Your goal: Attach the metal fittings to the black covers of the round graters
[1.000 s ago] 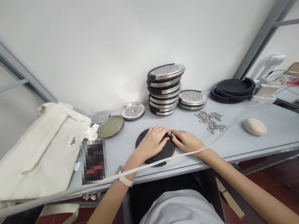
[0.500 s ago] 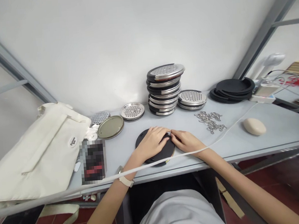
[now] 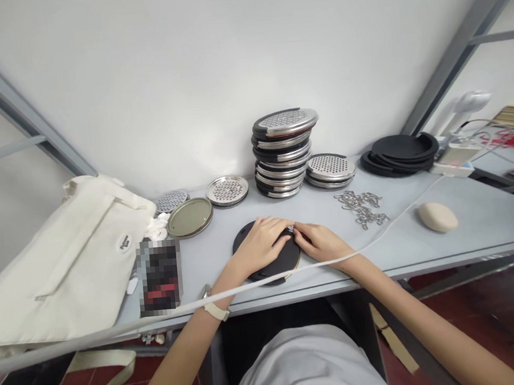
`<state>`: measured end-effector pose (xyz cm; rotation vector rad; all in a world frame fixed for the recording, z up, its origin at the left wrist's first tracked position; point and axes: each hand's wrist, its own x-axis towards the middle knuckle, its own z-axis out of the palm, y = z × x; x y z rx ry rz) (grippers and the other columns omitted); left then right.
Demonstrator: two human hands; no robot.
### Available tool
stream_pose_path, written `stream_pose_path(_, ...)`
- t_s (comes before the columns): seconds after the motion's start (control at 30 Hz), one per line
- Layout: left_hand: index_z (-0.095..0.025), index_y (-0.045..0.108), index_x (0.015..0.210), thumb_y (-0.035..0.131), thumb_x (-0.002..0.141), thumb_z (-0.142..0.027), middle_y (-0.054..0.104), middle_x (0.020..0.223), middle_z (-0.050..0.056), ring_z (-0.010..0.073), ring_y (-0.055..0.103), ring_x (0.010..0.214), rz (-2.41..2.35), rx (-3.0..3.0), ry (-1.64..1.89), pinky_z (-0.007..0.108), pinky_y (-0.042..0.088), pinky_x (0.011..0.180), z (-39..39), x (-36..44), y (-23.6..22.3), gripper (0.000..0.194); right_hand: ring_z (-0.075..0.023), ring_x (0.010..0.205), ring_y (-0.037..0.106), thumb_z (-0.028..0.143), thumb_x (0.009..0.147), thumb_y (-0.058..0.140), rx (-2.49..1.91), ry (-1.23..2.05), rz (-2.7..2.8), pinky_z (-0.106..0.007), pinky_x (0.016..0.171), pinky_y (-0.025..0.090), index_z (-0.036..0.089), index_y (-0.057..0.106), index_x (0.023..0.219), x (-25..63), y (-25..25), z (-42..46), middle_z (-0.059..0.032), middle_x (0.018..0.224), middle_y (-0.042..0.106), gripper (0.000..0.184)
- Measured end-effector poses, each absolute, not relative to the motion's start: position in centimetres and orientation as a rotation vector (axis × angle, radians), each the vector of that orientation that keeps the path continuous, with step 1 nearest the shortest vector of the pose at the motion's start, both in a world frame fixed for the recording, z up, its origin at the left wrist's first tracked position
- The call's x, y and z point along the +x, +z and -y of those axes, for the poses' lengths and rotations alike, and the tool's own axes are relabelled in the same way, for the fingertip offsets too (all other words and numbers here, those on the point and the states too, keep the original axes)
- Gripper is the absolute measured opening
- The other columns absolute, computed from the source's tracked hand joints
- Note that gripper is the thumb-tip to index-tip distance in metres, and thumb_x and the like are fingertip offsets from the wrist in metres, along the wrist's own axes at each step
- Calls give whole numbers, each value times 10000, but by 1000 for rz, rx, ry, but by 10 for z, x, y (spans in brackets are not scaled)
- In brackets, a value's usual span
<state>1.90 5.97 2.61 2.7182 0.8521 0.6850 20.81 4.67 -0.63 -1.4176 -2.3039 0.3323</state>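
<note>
In front of me on the desk lies a black round grater base point(image 3: 281, 262), its underside up, with a thin gold-coloured rim showing at the lower right. My left hand point(image 3: 259, 244) rests across its top, fingers curled toward the far right edge. At that edge my right hand point(image 3: 318, 242) is closed, thumb and fingertips pinching a small shiny metal clip point(image 3: 289, 229). Fingers partly hide the clip, so how it sits on the base is unclear. To the right lies a loose pile of similar metal clips point(image 3: 361, 209).
A tall stack of round graters point(image 3: 283, 155) stands by the wall, with a shorter stack point(image 3: 330, 172) beside it. Black bases point(image 3: 399, 156) are piled at right. A white cable point(image 3: 246, 287) crosses before my hands. A cream bag point(image 3: 67, 267) and greenish disc point(image 3: 190, 218) lie left.
Almost nothing differs. Both hands stay at the same edge of the black base, with only a slight shift of the fingers and the view.
</note>
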Motion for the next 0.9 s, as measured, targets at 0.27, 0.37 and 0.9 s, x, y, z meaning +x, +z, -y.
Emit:
stream_pose_path(0.27, -202, 501, 1192, 449, 928, -166, 612, 1171, 48, 176, 545, 1097, -836, 2714, 687, 345, 364, 964, -61, 19, 24, 272, -173, 669, 609, 231, 941, 308, -1412, 304, 2309, -249, 623, 379, 166, 549, 908, 210, -9, -47, -78, 779, 662, 251)
stream_pose_path(0.37, -200, 503, 1191, 434, 934, -167, 611, 1172, 56, 184, 544, 1100, -828, 2704, 690, 353, 364, 963, -61, 19, 24, 268, -170, 650, 601, 237, 936, 316, -1419, 316, 2289, -247, 609, 375, 171, 547, 882, 209, -8, -47, -73, 758, 659, 246)
stream_pose_path(0.9, -195, 493, 1196, 472, 916, -158, 604, 1184, 41, 161, 534, 1111, -854, 2707, 691, 326, 368, 971, -60, 19, 26, 283, -144, 519, 513, 262, 918, 344, -1423, 293, 2213, -239, 538, 331, 205, 491, 769, 207, -5, -44, -23, 633, 595, 216)
